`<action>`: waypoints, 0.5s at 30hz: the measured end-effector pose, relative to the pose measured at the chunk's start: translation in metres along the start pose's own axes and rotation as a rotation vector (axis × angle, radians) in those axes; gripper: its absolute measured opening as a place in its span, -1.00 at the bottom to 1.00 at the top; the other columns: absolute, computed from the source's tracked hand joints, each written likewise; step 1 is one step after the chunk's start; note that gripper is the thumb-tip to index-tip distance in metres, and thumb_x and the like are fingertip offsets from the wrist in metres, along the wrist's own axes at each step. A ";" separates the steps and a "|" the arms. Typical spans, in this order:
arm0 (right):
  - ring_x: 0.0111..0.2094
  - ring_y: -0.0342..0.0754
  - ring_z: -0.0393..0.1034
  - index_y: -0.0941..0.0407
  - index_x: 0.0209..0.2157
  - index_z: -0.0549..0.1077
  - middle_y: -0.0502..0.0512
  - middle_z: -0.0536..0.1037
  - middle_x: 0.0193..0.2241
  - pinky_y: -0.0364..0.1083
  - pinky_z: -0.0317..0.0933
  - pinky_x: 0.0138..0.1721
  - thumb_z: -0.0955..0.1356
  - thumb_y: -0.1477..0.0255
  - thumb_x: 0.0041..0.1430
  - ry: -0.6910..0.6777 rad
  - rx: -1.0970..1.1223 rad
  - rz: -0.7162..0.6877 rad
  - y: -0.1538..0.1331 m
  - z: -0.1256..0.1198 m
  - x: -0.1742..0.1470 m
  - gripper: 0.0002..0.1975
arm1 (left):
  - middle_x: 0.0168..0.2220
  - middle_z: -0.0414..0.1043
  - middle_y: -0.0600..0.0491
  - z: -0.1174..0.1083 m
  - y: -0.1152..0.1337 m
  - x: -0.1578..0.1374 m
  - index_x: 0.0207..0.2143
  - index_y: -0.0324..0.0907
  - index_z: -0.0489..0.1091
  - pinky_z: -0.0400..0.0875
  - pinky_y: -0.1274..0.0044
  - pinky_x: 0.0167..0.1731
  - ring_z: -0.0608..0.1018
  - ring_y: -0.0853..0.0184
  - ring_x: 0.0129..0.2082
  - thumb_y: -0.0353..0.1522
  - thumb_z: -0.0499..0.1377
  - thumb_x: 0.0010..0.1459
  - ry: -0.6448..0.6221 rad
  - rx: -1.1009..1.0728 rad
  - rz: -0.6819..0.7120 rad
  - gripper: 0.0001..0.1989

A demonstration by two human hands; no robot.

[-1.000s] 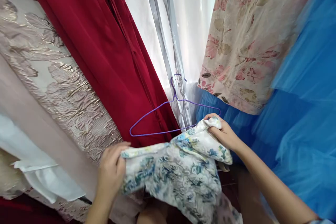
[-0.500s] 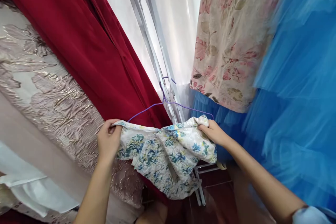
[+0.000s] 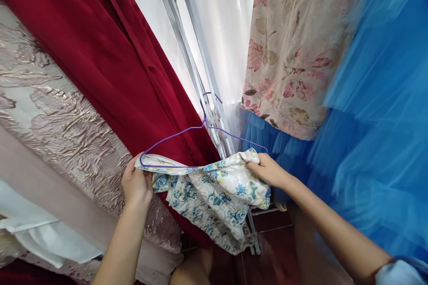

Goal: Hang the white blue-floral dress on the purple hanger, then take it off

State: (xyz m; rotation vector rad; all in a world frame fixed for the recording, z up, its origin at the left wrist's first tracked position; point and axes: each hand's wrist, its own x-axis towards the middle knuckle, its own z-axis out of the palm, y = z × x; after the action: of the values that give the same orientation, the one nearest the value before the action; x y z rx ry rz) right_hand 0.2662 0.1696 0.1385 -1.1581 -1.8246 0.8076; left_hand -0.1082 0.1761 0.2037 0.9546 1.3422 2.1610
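A white garment with blue and yellow flowers (image 3: 210, 196) hangs spread between my hands; whether it is a skirt or another piece I cannot tell. My left hand (image 3: 137, 182) is closed on its upper left edge. On the right, my right hand (image 3: 269, 169) pinches the upper right corner. A thin purple hanger (image 3: 174, 135) rises above the garment, hook up. Its left end and lower bar show over the inside of the open top edge, by my left fingers. The hanger's right end goes behind the cloth beside my right hand.
Grey metal rack posts (image 3: 190, 44) stand behind the hanger. Long dark red cloth (image 3: 133, 75) and an embossed pinkish garment (image 3: 73, 129) hang at left. A pink-flowered cloth (image 3: 287, 67) and a blue tulle dress (image 3: 377, 111) hang at right. The dark red floor (image 3: 274, 249) shows below.
The garment's left top edge has dropped and opened, baring the hanger's left end and lower bar, which were hidden behind cloth. Both hands have shifted slightly left.
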 end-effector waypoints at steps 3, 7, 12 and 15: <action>-0.51 -0.13 0.13 0.10 -0.55 0.23 -0.07 0.27 -0.59 -0.13 -0.05 -0.46 0.26 0.35 0.14 0.017 -0.027 0.016 -0.002 -0.001 0.000 -0.78 | -0.26 0.51 0.13 -0.009 -0.001 -0.008 -0.14 -0.21 0.49 0.47 0.64 -0.29 0.51 0.42 -0.28 -0.45 0.28 0.03 0.006 -0.079 0.054 -0.72; -0.52 -0.14 0.13 0.10 -0.56 0.19 -0.07 0.26 -0.59 -0.13 -0.07 -0.48 0.26 0.36 0.14 0.017 -0.034 0.028 -0.003 0.000 0.000 -0.77 | -0.26 0.50 0.13 -0.030 -0.006 -0.025 -0.17 -0.17 0.51 0.46 0.67 -0.28 0.52 0.43 -0.26 -0.41 0.32 0.00 -0.005 -0.109 0.080 -0.72; -0.54 -0.15 0.06 0.08 -0.57 0.14 -0.09 0.17 -0.60 -0.14 -0.08 -0.51 0.25 0.36 0.11 -0.007 -0.013 0.040 -0.003 0.002 0.000 -0.77 | -0.29 0.48 0.13 -0.034 0.001 -0.031 -0.23 -0.14 0.46 0.46 0.65 -0.28 0.53 0.43 -0.30 -0.44 0.31 -0.03 0.041 -0.063 0.000 -0.75; -0.53 -0.15 0.04 0.08 -0.56 0.14 -0.09 0.14 -0.60 -0.14 -0.06 -0.51 0.24 0.35 0.10 -0.014 -0.005 0.044 -0.003 0.004 0.000 -0.78 | -0.42 0.45 0.14 -0.024 0.011 -0.023 -0.33 -0.20 0.39 0.46 0.61 -0.33 0.50 0.45 -0.42 -0.49 0.26 -0.04 0.085 -0.074 -0.108 -0.83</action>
State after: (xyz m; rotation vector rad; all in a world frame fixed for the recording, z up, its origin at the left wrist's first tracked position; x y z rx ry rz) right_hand 0.2614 0.1680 0.1391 -1.2023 -1.8195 0.8384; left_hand -0.1107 0.1416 0.1989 0.7528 1.3115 2.1744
